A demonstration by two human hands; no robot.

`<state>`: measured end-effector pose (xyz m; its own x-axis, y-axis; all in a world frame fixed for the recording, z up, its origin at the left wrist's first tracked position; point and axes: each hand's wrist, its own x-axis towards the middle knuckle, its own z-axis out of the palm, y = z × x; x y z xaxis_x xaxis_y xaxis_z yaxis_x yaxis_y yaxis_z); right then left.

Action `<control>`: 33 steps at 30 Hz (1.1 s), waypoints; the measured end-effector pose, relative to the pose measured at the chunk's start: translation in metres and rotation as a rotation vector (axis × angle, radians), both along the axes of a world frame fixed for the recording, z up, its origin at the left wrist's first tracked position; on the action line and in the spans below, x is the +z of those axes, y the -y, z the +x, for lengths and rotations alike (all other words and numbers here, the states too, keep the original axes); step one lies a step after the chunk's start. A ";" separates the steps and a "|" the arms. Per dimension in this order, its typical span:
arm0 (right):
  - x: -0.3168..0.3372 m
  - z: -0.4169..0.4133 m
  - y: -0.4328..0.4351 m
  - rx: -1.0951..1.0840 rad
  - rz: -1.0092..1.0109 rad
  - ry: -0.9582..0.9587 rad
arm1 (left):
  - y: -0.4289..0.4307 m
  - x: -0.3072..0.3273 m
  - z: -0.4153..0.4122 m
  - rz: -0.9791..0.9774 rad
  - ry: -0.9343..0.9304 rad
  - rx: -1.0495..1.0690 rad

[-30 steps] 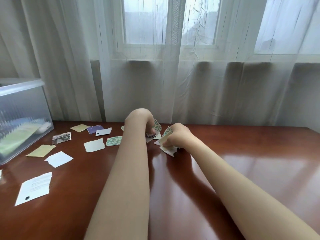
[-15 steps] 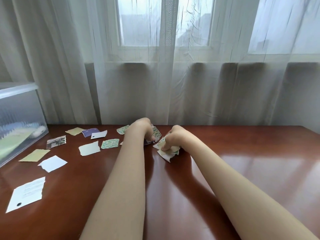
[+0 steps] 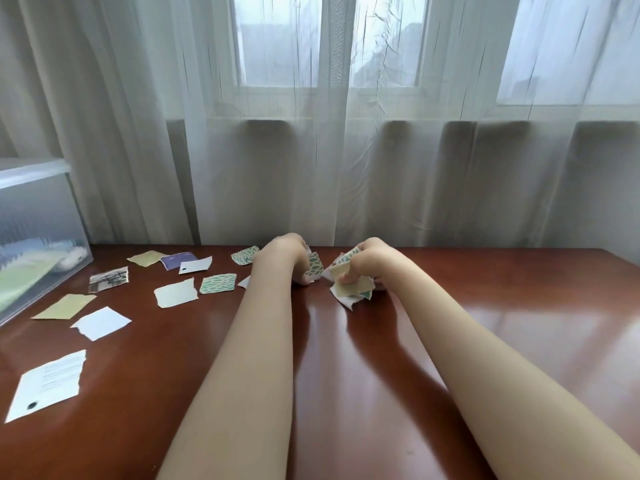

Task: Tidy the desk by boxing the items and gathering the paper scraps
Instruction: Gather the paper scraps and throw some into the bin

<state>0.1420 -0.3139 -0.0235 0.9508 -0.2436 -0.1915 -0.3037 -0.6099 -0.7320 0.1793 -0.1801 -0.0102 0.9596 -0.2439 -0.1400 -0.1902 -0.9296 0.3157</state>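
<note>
A person's right hand (image 3: 369,263) clutches a crumpled bundle of paper scraps (image 3: 350,289) low at the polished wooden counter (image 3: 485,306), its grip curled tight round cream, white and green-patterned pieces at the far middle of the surface. Just left of it, the left hand (image 3: 281,258) bends at the wrist with fingers curled down, its grip pinching a green leaf-print scrap (image 3: 316,266) that stands on edge between the two hands. Both bare forearms reach in from the near edge.

More scraps lie loose and flat to the left. Beside the left wrist sits a second green-print scrap (image 3: 218,283), with a cream scrap (image 3: 176,293) just left of it and a third green-print piece (image 3: 245,255) farther back. Along the far edge run a white scrap with a black dot (image 3: 195,265), overlapping a purple scrap (image 3: 175,260), and a pale yellow scrap (image 3: 146,258). A torn photograph piece (image 3: 109,279), an olive scrap (image 3: 64,306) and a plain white scrap (image 3: 101,322) lie nearer the left side. A larger printed white fragment (image 3: 46,384) rests at the near left.

A translucent ribbed plastic storage box (image 3: 38,216) stands at the counter's far left, blurred contents showing through its wall. Sheer white curtains (image 3: 311,161) hang behind the counter across a window (image 3: 277,39).
</note>
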 end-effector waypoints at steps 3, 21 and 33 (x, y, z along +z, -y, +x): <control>-0.003 0.007 0.004 -0.061 0.021 0.042 | 0.001 0.000 0.000 0.016 0.003 0.005; -0.011 0.014 0.007 -0.180 0.060 0.082 | 0.003 0.004 0.001 -0.091 -0.005 -0.021; 0.000 0.003 0.006 -0.216 0.311 0.108 | 0.008 0.016 -0.002 -0.550 -0.156 -0.082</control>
